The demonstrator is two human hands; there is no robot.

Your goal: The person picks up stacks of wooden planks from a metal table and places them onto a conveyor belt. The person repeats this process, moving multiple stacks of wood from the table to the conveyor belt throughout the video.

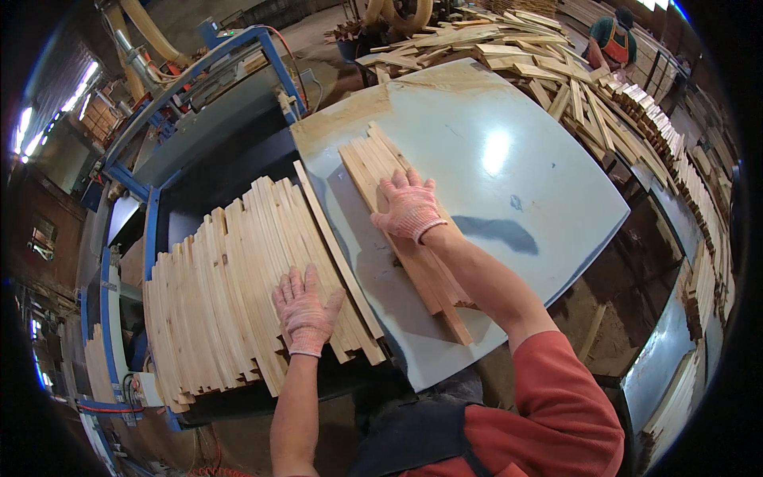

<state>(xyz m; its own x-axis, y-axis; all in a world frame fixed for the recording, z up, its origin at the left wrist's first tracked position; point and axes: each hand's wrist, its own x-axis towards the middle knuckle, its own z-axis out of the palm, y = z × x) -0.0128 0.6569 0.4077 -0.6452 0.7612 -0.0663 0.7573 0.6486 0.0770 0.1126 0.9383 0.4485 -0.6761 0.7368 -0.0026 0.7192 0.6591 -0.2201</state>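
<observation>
My left hand (305, 312), in a pinkish knit glove, lies flat with fingers apart on a row of pale wooden strips (214, 294). The strips lie side by side on a dark surface, their ends uneven. One longer strip (338, 250) runs along the row's right edge, beside the metal-topped table. On that table (540, 159) rests a small stack of wooden strips (425, 278). Across the top of this stack my gloved right hand (409, 205) is laid, fingers spread and thumb toward its left side. The strips under both palms are hidden.
A blue-framed machine (151, 230) stands on the left, with thick hoses (151, 32) behind it. Beyond the table is a heap of loose wooden pieces (493, 52). Another person (613, 44) stands at the far right, near long rows of stacked strips (691, 191).
</observation>
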